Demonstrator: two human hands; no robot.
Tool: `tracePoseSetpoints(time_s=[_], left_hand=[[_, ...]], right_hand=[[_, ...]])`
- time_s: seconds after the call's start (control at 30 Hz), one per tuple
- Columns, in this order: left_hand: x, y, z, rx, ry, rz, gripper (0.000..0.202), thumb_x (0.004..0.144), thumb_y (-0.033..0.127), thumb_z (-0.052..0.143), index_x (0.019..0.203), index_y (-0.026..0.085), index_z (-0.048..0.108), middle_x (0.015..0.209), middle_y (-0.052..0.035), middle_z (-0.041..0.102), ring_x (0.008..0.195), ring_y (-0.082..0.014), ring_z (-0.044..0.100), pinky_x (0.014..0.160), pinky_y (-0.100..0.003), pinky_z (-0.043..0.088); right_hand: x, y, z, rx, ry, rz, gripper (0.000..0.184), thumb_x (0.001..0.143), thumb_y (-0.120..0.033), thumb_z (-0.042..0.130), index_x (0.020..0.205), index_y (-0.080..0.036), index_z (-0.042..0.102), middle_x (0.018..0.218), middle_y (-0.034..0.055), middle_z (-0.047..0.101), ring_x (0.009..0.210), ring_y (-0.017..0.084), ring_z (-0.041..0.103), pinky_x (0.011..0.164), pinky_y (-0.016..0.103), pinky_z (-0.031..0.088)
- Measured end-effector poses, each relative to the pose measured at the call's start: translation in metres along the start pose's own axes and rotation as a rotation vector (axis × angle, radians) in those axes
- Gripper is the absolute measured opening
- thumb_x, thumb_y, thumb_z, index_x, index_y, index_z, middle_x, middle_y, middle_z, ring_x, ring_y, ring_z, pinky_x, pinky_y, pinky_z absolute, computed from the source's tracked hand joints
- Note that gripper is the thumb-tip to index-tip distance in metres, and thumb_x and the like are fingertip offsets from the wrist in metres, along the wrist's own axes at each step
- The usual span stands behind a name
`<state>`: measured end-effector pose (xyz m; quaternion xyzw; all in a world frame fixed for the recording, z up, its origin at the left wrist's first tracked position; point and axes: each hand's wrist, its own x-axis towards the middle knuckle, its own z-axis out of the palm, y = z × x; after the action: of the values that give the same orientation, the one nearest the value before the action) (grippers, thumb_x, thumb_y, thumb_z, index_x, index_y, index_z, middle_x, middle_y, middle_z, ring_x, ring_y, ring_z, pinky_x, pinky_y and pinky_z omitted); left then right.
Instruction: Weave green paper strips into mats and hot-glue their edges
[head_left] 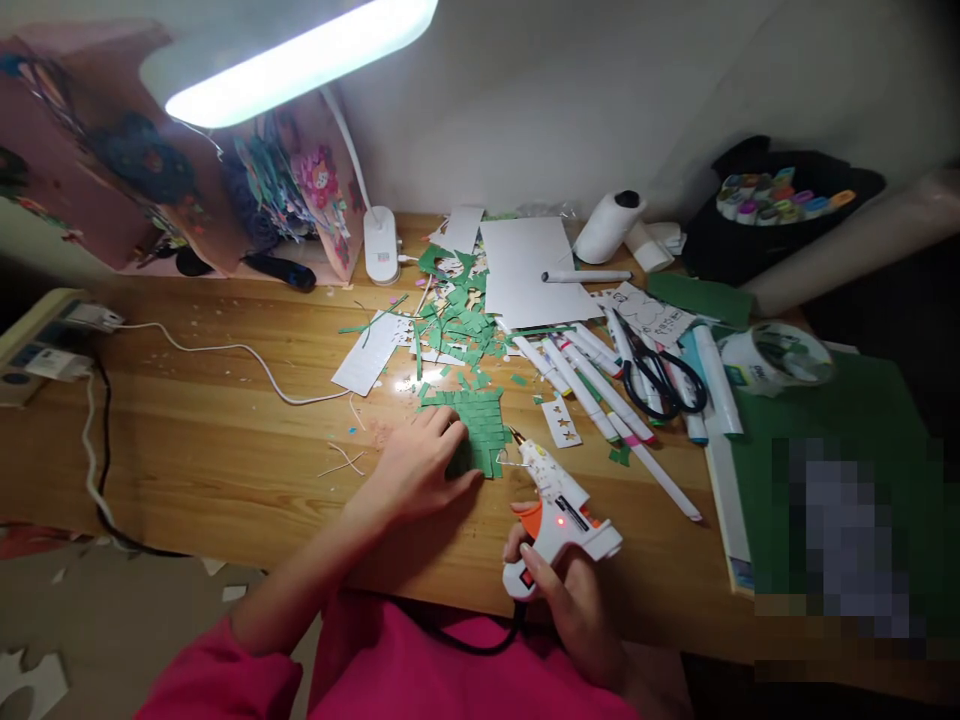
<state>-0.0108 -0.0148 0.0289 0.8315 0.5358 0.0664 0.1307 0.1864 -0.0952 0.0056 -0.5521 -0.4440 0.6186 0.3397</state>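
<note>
My left hand (420,462) lies flat on the wooden desk (225,440), its fingers pressing the left edge of a green paper piece built of layered strips (480,415). My right hand (574,600) grips a white hot glue gun (559,505) with an orange trigger and a lit red light. Its nozzle points up-left and touches the green piece's lower right edge. A black cord runs down from the gun's handle.
Green paper scraps (454,320) and white sheets (525,265) cover the desk's middle. Several white markers (592,385), black scissors (664,385), a tape roll (776,355) and a green mat (840,440) lie at the right. A desk lamp (300,55) hangs overhead; a power strip (37,335) sits at the left.
</note>
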Motion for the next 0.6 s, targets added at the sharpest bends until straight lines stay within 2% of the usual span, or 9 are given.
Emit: tracePoseSetpoints(time_s=[0.2,0.33,0.4,0.5,0.6], left_hand=[[-0.001,0.008,-0.001,0.074,-0.043,0.027,0.031,0.083,0.045,0.056,0.092,0.016,0.055,0.099,-0.0086,0.059,0.088,-0.0243,0.055,0.073,-0.037,0.045],[0.000,0.006,-0.005,0.057,-0.100,0.021,0.026,0.086,0.040,0.056,0.091,0.015,0.057,0.094,-0.0064,0.061,0.084,-0.0223,0.058,0.069,-0.033,0.046],[0.001,0.004,-0.007,0.053,-0.131,0.020,0.023,0.086,0.037,0.058,0.091,0.015,0.058,0.093,-0.0054,0.063,0.084,-0.0212,0.059,0.068,-0.032,0.046],[0.003,0.003,-0.010,0.054,-0.161,0.048,0.024,0.082,0.037,0.063,0.092,0.015,0.059,0.097,-0.0056,0.063,0.085,-0.0217,0.060,0.068,-0.032,0.047],[0.004,0.004,-0.013,0.063,-0.176,0.055,0.030,0.076,0.038,0.069,0.092,0.014,0.059,0.100,-0.0073,0.062,0.088,-0.0234,0.059,0.069,-0.033,0.048]], right_hand=[[-0.002,-0.004,0.000,0.031,0.007,0.038,0.034,0.080,-0.051,0.056,0.090,-0.019,0.057,0.075,0.0012,0.057,0.063,0.015,0.052,0.061,0.025,0.046],[-0.003,-0.004,-0.001,0.050,-0.023,0.039,0.032,0.080,-0.051,0.055,0.086,-0.019,0.058,0.076,0.0020,0.058,0.068,0.015,0.054,0.066,0.025,0.047],[-0.003,-0.003,-0.001,0.072,-0.040,0.054,0.033,0.080,-0.051,0.055,0.087,-0.020,0.058,0.076,0.0016,0.058,0.065,0.014,0.053,0.064,0.024,0.047],[-0.004,-0.002,-0.001,0.116,-0.049,0.079,0.034,0.079,-0.052,0.056,0.090,-0.020,0.057,0.076,0.0014,0.056,0.060,0.013,0.051,0.056,0.023,0.047],[-0.004,-0.002,-0.001,0.118,-0.039,0.076,0.034,0.079,-0.052,0.057,0.089,-0.019,0.057,0.076,0.0020,0.057,0.061,0.013,0.051,0.057,0.024,0.047]])
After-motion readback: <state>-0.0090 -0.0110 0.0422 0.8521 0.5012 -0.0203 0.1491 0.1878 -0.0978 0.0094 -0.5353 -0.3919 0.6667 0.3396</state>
